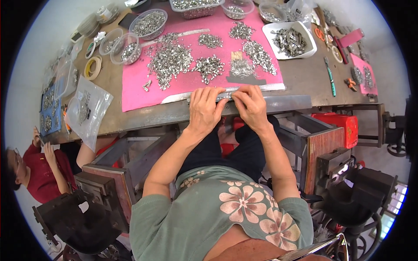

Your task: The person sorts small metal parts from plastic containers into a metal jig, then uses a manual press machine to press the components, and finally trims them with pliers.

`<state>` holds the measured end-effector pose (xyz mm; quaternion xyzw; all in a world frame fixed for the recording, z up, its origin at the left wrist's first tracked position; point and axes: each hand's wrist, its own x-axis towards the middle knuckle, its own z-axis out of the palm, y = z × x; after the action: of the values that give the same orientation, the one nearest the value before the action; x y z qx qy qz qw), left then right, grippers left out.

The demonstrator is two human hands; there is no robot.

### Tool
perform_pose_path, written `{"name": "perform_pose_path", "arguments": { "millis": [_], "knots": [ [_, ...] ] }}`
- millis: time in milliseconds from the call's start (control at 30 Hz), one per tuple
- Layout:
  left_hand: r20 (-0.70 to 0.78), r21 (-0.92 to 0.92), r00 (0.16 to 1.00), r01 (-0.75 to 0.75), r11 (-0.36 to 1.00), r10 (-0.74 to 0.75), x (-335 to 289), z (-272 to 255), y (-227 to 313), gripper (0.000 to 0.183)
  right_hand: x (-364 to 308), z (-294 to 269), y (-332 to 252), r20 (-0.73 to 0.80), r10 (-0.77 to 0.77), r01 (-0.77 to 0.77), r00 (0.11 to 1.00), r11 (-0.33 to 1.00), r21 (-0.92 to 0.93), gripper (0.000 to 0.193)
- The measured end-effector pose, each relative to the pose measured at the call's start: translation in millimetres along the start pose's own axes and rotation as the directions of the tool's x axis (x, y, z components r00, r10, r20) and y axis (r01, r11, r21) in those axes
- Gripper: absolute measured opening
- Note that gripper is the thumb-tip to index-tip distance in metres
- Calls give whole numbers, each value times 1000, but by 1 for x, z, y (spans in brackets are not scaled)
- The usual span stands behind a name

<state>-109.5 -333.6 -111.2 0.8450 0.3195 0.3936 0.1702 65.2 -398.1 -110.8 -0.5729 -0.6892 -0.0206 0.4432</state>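
At the front edge of the workbench, my left hand (203,108) is closed on one end of a narrow silvery metal strip (224,96). Close beside it, my right hand (252,106) pinches the strip's other end between thumb and fingers. Much of the strip is hidden by my fingers, and its detail is too small to make out. Just beyond my hands, a pink mat (135,87) bears several heaps of small silvery metal pieces (208,68). A bundle of thin metal pins (243,68) lies near a dark grey strip (246,81) on the mat.
A white tray (311,48) of metal pieces stands right, clear tubs (136,54) left. Tape (92,68), a plastic bag (93,98), a green pen (329,76) and orange-handled pliers (350,84) lie around. Another person (43,169) sits left. Vises (344,169) flank me.
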Motion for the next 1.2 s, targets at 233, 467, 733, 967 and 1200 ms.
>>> {"name": "perform_pose_path", "arguments": {
  "millis": [233, 467, 733, 967, 1200],
  "knots": [
    [33, -56, 999, -26, 998, 28, 7, -5, -1, 28, -11, -9, -7, 54, -170, 178, 984, 956, -231, 34],
    [276, 31, 947, -181, 983, 165, 56, 17, -26, 54, -2, -15, 16, 41, 75, -75, 996, 997, -12, 44],
    [364, -25, 908, -211, 977, 205, 54, 6, -42, 44, 2, -34, 35, 210, 51, -17, 976, 987, -160, 45],
    [284, -23, 932, -227, 974, 224, 75, 10, -46, 12, 0, -24, 40, 13, 91, -91, 996, 995, -32, 25],
    [443, 16, 829, -389, 921, 342, 98, 18, -45, 11, -2, -21, 37, -70, 183, -191, 981, 974, -121, 16]
  ]
}}
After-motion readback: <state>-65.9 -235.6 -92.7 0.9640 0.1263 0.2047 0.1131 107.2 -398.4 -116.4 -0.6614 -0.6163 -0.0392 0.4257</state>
